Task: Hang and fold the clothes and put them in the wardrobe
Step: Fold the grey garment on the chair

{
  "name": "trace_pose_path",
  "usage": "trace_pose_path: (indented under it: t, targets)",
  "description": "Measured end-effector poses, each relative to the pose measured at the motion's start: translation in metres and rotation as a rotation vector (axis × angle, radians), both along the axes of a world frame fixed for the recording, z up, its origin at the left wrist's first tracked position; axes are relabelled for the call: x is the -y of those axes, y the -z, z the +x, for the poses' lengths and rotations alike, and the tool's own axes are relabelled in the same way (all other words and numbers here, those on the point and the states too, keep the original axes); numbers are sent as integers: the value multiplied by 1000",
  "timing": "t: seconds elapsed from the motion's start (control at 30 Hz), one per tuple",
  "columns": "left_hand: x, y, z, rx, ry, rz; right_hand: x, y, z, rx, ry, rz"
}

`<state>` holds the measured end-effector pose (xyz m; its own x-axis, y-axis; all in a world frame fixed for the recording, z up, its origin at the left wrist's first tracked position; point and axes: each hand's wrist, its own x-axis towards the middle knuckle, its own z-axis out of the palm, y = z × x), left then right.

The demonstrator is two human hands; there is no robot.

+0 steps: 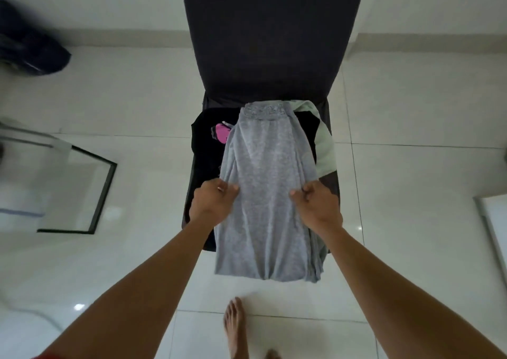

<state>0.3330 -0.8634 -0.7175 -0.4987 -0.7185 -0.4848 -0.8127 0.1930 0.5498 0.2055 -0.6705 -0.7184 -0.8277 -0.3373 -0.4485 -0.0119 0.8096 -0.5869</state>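
I can read no text, label, brand or number anywhere, and the pink and white print [221,133] on the black garment [204,150] lying on the dark chair seat is too blurred to make out.

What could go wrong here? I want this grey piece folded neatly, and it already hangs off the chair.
The grey garment overhangs the chair's front edge, with its hem near the floor; if either grip loosens, it may slide off. The left hand and right hand pinch only its side edges, so the fold could come out uneven. Pulling might also drag the black garment underneath.
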Motion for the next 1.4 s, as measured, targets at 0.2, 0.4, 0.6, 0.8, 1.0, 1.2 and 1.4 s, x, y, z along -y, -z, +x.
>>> trace_pose_path:
  t: [0.2, 0.4, 0.6, 0.8, 1.0, 1.2, 1.4]
  targets:
    - [6, 21, 3, -38, -187, -75, 0, 29, -1, -126, 130, -48]
    - [2, 21, 12, -56, -177, 13, -3, 25, 5, -155, 161, -82]
    - [-36, 33, 83, 51, 2, 84, -49, 26, 62, -51, 122, 37]
    - [-48, 50, 106, 126, 50, 57, -77, 48, 84, -54, 159, -9]
    - [-61, 53, 116, 110, -86, 160, -89, 49, 93, -22, 230, -128]
    - [-71, 80, 135, 141, -158, 381, -107, 70, 107, 196, 326, -80]
    - [-75, 84, 138, 36, -349, 422, -114, 82, 103, 248, 531, -182]
